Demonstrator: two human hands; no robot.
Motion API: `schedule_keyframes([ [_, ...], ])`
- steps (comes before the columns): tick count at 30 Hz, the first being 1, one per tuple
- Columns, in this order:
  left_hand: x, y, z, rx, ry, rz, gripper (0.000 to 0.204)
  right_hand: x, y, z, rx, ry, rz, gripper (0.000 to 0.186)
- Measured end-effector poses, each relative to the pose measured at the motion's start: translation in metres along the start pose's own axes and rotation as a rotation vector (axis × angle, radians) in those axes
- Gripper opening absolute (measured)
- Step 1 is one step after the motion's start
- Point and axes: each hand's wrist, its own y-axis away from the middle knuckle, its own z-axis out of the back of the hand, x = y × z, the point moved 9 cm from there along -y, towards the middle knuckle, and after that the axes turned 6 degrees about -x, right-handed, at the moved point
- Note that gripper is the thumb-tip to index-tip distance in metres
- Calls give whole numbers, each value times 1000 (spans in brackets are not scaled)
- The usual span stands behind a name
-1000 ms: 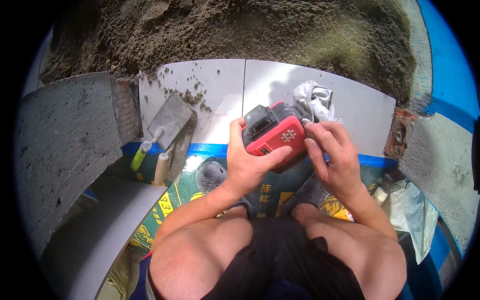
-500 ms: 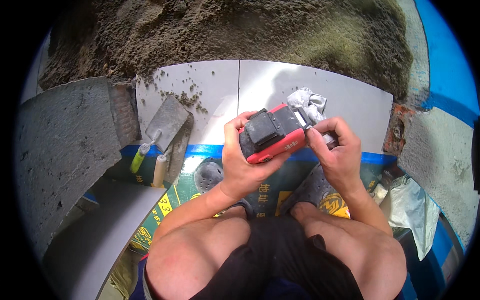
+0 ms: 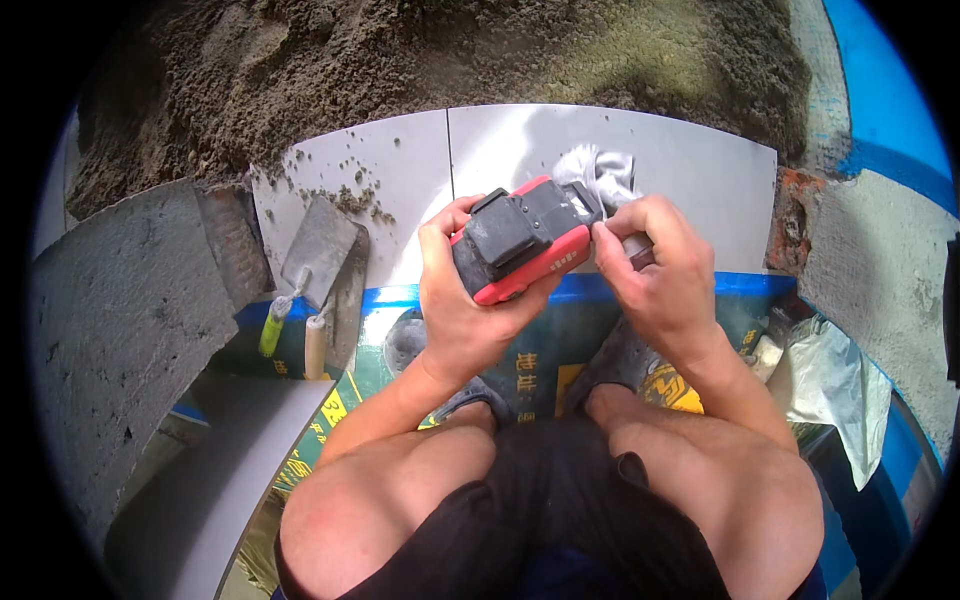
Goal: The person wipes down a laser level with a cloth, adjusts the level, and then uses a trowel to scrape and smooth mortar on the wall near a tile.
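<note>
My left hand (image 3: 465, 320) is wrapped round a red and black boxy power device (image 3: 525, 243), holding it tilted above the front edge of the pale tiles. My right hand (image 3: 660, 275) is closed at the device's far right end, thumb and finger pinched against the end with a small window. Between its curled fingers shows a small dark rounded object (image 3: 638, 252), mostly hidden, so its kind is unclear. Just behind the device, a crumpled grey-white cloth (image 3: 605, 172) lies on the tiles (image 3: 700, 200).
Damp sandy mortar (image 3: 450, 50) is heaped beyond the tiles. Two trowels rest at the left, one with a green handle (image 3: 272, 330), one with a wooden handle (image 3: 315, 350). Concrete blocks (image 3: 120, 310) flank the left; a white bag (image 3: 835, 385) lies at the right.
The view has shifted slightly, so the tiles and trowels sit a little higher and further left. Both hands keep their hold, with the device turned only slightly.
</note>
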Motion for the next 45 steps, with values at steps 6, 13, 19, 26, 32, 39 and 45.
schedule_keyframes([
  [6,5,2,5,-26,10,-31,86,-13,2,-6,49,-43,-93,16],
  [13,24,1,15,-58,73,18,85,-42,7,-4,401,34,-369,20],
  [19,-4,12,18,-71,-216,-465,91,-35,-7,14,285,-472,-449,17],
  [26,-19,18,7,-49,-211,-620,90,-12,-10,-3,288,-181,-287,18],
  [32,-33,26,13,-121,-273,-791,81,-12,-8,-10,308,-202,-317,18],
  [39,-29,31,7,-146,-313,-872,75,-20,-11,-14,420,-5,-248,17],
  [45,-22,28,14,-112,-288,-727,78,-31,-1,-7,521,10,-280,17],
])
